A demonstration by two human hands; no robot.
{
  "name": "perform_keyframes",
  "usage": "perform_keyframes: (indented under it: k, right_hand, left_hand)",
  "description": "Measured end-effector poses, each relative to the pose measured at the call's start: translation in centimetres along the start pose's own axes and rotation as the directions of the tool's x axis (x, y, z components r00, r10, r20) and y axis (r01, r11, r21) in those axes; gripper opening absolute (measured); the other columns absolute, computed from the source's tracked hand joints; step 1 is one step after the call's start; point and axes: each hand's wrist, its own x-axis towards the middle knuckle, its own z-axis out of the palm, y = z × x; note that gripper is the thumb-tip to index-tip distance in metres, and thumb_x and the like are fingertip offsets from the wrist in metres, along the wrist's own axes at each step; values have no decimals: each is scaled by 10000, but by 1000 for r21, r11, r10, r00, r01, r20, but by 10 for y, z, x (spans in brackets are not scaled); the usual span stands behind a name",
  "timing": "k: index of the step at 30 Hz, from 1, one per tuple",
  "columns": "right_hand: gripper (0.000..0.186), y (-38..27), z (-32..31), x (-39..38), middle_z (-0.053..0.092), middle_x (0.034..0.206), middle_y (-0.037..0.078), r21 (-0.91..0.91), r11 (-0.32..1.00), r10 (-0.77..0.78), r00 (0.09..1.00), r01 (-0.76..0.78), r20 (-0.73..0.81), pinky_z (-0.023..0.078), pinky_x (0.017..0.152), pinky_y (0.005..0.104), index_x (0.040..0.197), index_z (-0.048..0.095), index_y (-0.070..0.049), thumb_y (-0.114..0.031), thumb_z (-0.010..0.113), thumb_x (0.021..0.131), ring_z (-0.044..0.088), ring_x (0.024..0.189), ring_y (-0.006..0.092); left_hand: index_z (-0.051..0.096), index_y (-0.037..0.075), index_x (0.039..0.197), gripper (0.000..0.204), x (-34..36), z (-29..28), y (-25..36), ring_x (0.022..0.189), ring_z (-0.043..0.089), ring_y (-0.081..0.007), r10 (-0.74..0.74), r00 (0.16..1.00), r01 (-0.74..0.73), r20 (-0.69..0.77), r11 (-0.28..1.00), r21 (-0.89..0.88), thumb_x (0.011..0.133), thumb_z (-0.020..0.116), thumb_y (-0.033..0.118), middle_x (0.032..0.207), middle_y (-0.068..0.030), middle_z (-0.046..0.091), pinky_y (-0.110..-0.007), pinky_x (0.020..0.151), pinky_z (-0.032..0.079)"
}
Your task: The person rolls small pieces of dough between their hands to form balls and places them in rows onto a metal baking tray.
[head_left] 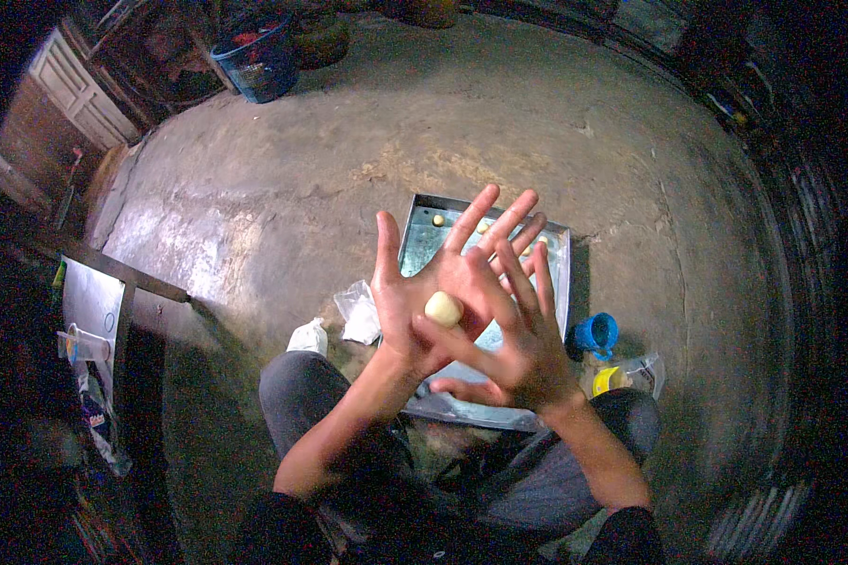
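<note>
A pale, rounded lump that looks like dough [443, 310] lies on the palm of my left hand [433, 278], which faces up with its fingers stretched and spread. Over the heel of that palm comes my right hand [528, 358], its fingers apart and slightly blurred. One of its fingers reaches the lower edge of the lump. Beneath both hands is a shallow metal tray [418, 249] on the floor. Several small pale balls [438, 220] sit along its far end, some partly hidden behind my fingers.
Right of the tray stand a blue mug [594, 334] and a clear bag with a yellow item [611, 380]. White plastic bags [358, 315] lie to the left. A low table [94, 292] with a clear cup is farther left. A blue bucket [259, 71] stands far back.
</note>
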Motion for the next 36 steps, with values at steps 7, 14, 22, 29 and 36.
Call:
perform_keyframes:
  k: [7,14,22,29,36]
  right_hand:
    - [598,-6,-10,1,241,1589,237,64,997,-31,998,35,-59,98,1146,706,1354,592,-360,-714,506,880,185,1481,463]
    - [650,-5,-15,-5,227,1592,261,145,989,35,985,-11,-168,69,1140,719,1368,579,-321,-738,470,882,152,1486,482]
    - [650,-5,-14,-1,227,1602,248,81,995,68,989,-58,-129,69,1104,761,1344,603,-326,-745,485,861,147,1483,496]
    - [767,-1,-22,-1,219,1580,294,125,992,50,968,-20,-247,123,1113,739,1426,503,-282,-798,407,867,190,1458,522]
    - [787,3,-5,-2,162,1601,293,73,994,95,977,-82,-190,64,1130,724,1442,501,-302,-816,378,859,105,1478,525]
  left_hand:
    - [244,77,1547,1034,-3,3,4,1487,215,-387,-22,1000,21,-12,1000,-17,845,462,804,1619,-224,177,-494,1179,312]
    - [235,29,1545,1047,-4,8,3,1493,190,-397,-79,993,89,93,989,-114,866,408,806,1615,-270,131,-498,1225,203]
    - [234,25,1546,1039,-6,8,4,1482,240,-374,-71,994,72,81,997,-11,875,395,802,1612,-274,136,-484,1213,250]
    - [196,38,1558,1112,-7,10,0,1493,205,-378,-57,996,60,67,998,-35,830,342,866,1609,-259,175,-487,1238,160]
    - [247,38,1540,1139,-6,12,1,1477,247,-370,-47,997,50,59,997,-54,793,402,882,1609,-245,189,-489,1230,189]
